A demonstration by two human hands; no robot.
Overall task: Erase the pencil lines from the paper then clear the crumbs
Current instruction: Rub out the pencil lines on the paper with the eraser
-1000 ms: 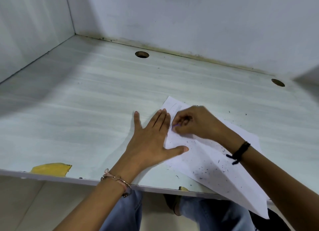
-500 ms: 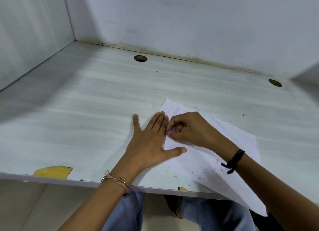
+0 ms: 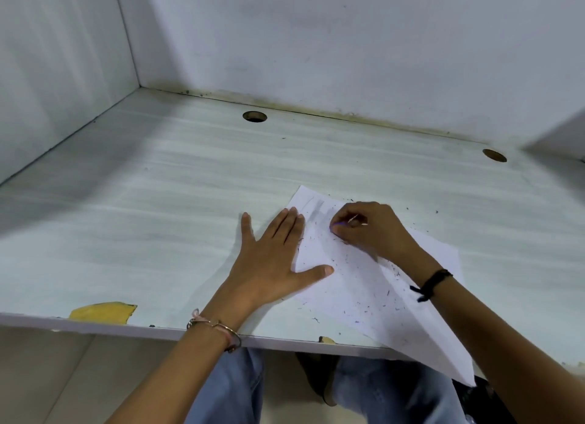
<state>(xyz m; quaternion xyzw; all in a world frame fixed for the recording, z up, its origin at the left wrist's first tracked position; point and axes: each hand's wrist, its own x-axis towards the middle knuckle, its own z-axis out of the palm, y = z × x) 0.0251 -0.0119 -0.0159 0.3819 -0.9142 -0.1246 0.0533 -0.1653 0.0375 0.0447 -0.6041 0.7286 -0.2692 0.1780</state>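
Pinching a small purple eraser [image 3: 337, 224], only a sliver of it visible, in the curled fingertips of the right hand [image 3: 370, 230], clamped tight on it and pressed down onto the paper [image 3: 364, 284]. Pinned the sheet with the left hand [image 3: 269, 265]: palm flat, fingers straight, 3 of them together across the paper's left edge, little finger splayed left onto the desk [image 3: 158, 217], thumb stretched right onto the sheet. Found the paper lying skewed, right of centre on the desk, 1 corner pointing far-left, the opposite corner hanging off the near edge. Saw the eraser touching down in the far-left part of the sheet, just right of the left fingertips. Noted grey pencil lines [image 3: 315, 206] as a faint smudged patch near the far-left corner, just beyond the eraser; could not tell single strokes apart. Marked crumbs [image 3: 389, 293] as dark specks scattered over the sheet's middle and near half, a few more on the bare desk far-right of the right hand and near the front edge. Logged 2 round holes [image 3: 254, 116] along the far side of the desk, 1 left, 1 right. Spotted a yellow patch [image 3: 103, 311] on the near-left edge, a thin bracelet [image 3: 218, 327] on the left wrist, a black band [image 3: 432, 284] on the right wrist, blue jeans [image 3: 228, 392] below the desk.
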